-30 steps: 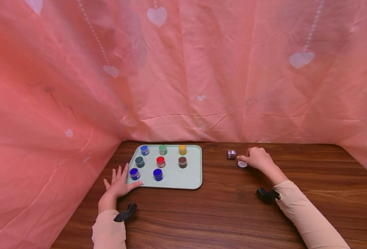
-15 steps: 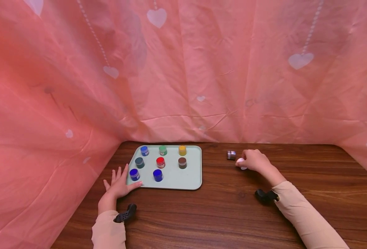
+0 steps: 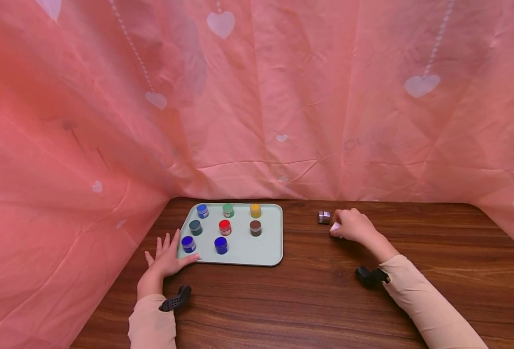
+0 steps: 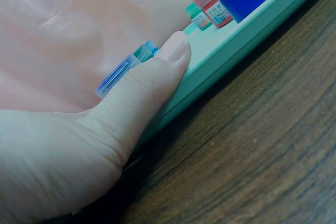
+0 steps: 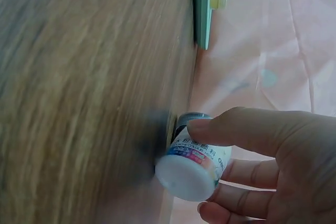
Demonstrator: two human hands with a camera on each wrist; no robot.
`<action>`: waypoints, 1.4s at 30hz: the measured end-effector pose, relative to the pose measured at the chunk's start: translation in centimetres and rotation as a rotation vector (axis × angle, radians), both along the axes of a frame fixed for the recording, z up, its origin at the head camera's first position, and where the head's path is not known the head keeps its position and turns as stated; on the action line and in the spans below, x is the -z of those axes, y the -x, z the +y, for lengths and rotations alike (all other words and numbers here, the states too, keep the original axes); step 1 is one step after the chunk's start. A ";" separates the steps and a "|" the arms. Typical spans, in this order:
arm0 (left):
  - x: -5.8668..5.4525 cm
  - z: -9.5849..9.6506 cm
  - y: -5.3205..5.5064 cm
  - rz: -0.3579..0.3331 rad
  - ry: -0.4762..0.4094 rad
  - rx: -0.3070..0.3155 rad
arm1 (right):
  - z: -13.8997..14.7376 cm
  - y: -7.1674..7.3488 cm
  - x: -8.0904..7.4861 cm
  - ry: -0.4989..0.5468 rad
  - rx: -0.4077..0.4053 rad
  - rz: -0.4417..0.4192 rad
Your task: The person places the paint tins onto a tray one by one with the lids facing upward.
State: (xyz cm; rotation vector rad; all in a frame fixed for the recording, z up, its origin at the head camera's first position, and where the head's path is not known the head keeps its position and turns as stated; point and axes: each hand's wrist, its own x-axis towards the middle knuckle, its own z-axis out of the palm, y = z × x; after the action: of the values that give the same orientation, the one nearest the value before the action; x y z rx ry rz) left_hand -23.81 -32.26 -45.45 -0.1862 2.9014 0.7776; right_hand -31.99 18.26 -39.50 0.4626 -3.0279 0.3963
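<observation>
My right hand (image 3: 356, 227) pinches a small white-capped paint jar (image 5: 191, 169) between thumb and fingers, close to the table top. The jar is tilted, its printed label and white end showing in the right wrist view. Just beyond it a dark brown paint jar (image 3: 324, 217) lies on its side. On the left, my left hand (image 3: 166, 259) rests at the near-left corner of a pale green tray (image 3: 248, 254), fingers spread. Its thumb (image 4: 170, 56) lies over the rim. Nearest that hand on the tray is a violet-blue paint jar (image 3: 188, 244).
Other jars stand on the tray in rows: blue (image 3: 202, 211), green (image 3: 228, 210), yellow (image 3: 255, 210), dark teal (image 3: 196, 228), red (image 3: 225, 228), brown (image 3: 255, 228) and deep blue (image 3: 221, 245). A pink curtain (image 3: 300, 121) hangs behind and left of the wooden table (image 3: 274, 305).
My right hand has shifted slightly left and nearer with the white-capped paint jar, turning it so less of the white end shows in the head view. My left hand and the tray stay put.
</observation>
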 end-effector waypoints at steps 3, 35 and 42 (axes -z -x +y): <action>0.0 0.0 0.0 0.001 0.000 0.000 | -0.3 -0.1 -0.2 0.008 -0.013 0.018; -0.3 0.0 0.0 0.010 0.003 0.008 | -4.6 -2.1 -0.8 0.107 -0.168 0.153; -0.5 0.1 0.0 0.010 0.000 0.014 | -6.4 -3.0 -0.5 0.099 -0.216 0.189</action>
State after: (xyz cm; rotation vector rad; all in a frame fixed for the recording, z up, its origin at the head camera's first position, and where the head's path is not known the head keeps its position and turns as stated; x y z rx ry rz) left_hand -23.80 -32.16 -44.98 -0.1619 2.9084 0.7789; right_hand -28.97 11.85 -38.95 0.7755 -2.7710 0.4814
